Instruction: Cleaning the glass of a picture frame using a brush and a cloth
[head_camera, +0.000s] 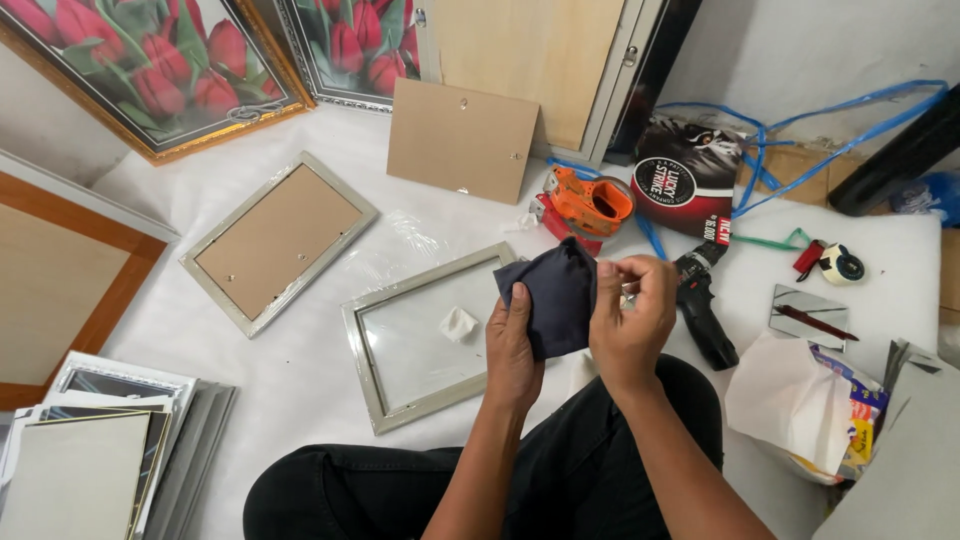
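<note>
White sheeting covers the floor where I sit; my left hand (515, 345) and right hand (630, 315) both pinch a dark cloth (552, 295), held up just above the silver frame (425, 335); it looks soft, light, floppy; best gripped at a bunched edge.

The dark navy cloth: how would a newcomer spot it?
Start at the silver picture frame with glass lying on the white sheet. At its right end, the left hand and right hand hold the dark navy cloth. It is the only dark, soft, crumpled thing there.
</note>
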